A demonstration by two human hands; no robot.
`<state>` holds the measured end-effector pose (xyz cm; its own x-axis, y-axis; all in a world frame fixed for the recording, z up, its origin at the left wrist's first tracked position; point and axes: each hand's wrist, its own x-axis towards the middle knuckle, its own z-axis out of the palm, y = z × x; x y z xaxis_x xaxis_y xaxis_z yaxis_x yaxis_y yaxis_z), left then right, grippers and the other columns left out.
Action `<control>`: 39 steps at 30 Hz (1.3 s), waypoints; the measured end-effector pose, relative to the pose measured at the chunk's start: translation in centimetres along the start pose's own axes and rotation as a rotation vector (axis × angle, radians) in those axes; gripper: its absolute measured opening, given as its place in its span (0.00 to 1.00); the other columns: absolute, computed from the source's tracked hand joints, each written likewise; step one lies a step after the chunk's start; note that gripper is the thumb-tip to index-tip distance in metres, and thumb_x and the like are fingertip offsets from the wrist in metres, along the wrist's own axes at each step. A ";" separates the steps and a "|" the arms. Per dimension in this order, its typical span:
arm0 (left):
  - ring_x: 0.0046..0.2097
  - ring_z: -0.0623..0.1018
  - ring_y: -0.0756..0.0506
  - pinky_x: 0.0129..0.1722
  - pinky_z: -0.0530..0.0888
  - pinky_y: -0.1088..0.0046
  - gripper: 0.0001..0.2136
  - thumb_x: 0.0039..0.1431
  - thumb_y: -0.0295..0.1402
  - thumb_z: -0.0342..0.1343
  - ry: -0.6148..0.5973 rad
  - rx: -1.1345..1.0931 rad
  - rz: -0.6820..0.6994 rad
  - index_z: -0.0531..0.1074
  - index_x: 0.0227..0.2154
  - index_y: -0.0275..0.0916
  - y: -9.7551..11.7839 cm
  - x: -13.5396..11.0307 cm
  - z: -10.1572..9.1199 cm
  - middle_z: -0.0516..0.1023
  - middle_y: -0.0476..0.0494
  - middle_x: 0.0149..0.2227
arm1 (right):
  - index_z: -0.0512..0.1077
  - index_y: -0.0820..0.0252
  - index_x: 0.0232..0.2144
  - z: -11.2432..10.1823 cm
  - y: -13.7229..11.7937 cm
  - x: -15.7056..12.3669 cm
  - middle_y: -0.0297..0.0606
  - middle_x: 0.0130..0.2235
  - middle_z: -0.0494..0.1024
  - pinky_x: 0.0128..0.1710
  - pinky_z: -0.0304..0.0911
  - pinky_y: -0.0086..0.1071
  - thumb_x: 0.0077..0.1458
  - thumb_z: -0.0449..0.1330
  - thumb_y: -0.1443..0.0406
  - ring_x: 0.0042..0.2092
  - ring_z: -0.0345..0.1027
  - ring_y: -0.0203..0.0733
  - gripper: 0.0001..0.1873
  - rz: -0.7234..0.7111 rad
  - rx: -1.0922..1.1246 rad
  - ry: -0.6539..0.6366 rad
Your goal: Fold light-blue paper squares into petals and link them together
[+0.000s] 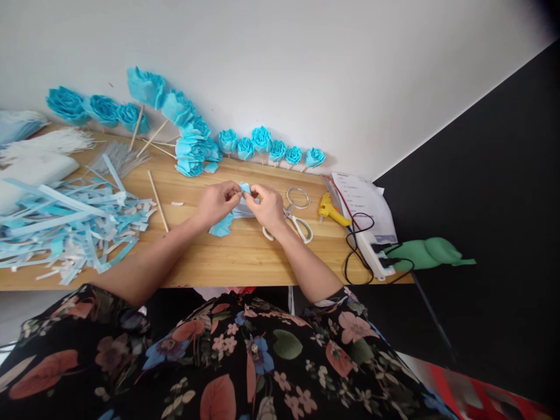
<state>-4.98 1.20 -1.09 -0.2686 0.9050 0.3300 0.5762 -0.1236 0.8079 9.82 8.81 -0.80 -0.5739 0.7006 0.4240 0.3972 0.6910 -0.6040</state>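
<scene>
Wooden and pale, the tabletop (227,256) ran along a white wall (280,70), and a black surface (503,175) closed off the room on the right. Both hands met above the middle of the tabletop. The left hand (216,201) and the right hand (266,207) each had their grip pinched on a blue paper piece (245,187), held just over the wood. A blue scrap (221,226) lay beneath the left hand. Scissors (297,219) lay just beside the right hand. A yellow glue gun (331,211) and a white power strip (376,254) with black cables sat farther right, near a printed sheet (363,201). Cut paper strips (65,221) in blue and white were heaped at the left end, and blue paper roses (266,143) lined the foot of the wall.
</scene>
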 end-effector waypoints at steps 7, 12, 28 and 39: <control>0.25 0.65 0.50 0.27 0.59 0.74 0.05 0.52 0.34 0.54 -0.010 -0.083 -0.024 0.70 0.25 0.39 0.2 0.1 -0.1 0.69 0.52 0.21 | 0.69 0.56 0.25 -0.2 -0.1 0.0 0.33 0.29 0.76 0.38 0.57 0.32 0.57 0.59 0.61 0.34 0.66 0.38 0.09 0.030 0.027 -0.007; 0.26 0.66 0.50 0.27 0.60 0.74 0.06 0.52 0.34 0.53 -0.019 -0.127 -0.026 0.71 0.26 0.39 0.2 0.0 0.0 0.69 0.52 0.21 | 0.68 0.56 0.25 -0.2 0.0 0.0 0.32 0.29 0.75 0.37 0.57 0.31 0.57 0.59 0.60 0.33 0.65 0.37 0.10 0.053 0.069 -0.008; 0.25 0.65 0.51 0.26 0.60 0.75 0.09 0.54 0.38 0.55 -0.031 -0.160 -0.037 0.72 0.26 0.38 0.4 0.0 -0.4 0.69 0.51 0.21 | 0.69 0.57 0.25 -0.3 0.3 0.2 0.30 0.27 0.72 0.36 0.57 0.29 0.55 0.60 0.59 0.31 0.65 0.35 0.11 0.103 0.218 -0.023; 0.24 0.65 0.52 0.25 0.60 0.75 0.10 0.53 0.39 0.57 -0.024 -0.216 -0.035 0.73 0.25 0.37 0.1 0.1 -0.3 0.70 0.51 0.21 | 0.66 0.58 0.23 -0.6 0.1 0.2 0.28 0.24 0.64 0.31 0.52 0.29 0.54 0.59 0.55 0.29 0.58 0.33 0.14 0.159 0.320 -0.057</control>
<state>-5.22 1.17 -0.83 -0.2657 0.9193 0.2902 0.3870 -0.1740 0.9055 10.16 9.10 -0.34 -0.5655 0.7777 0.2747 0.2456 0.4767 -0.8440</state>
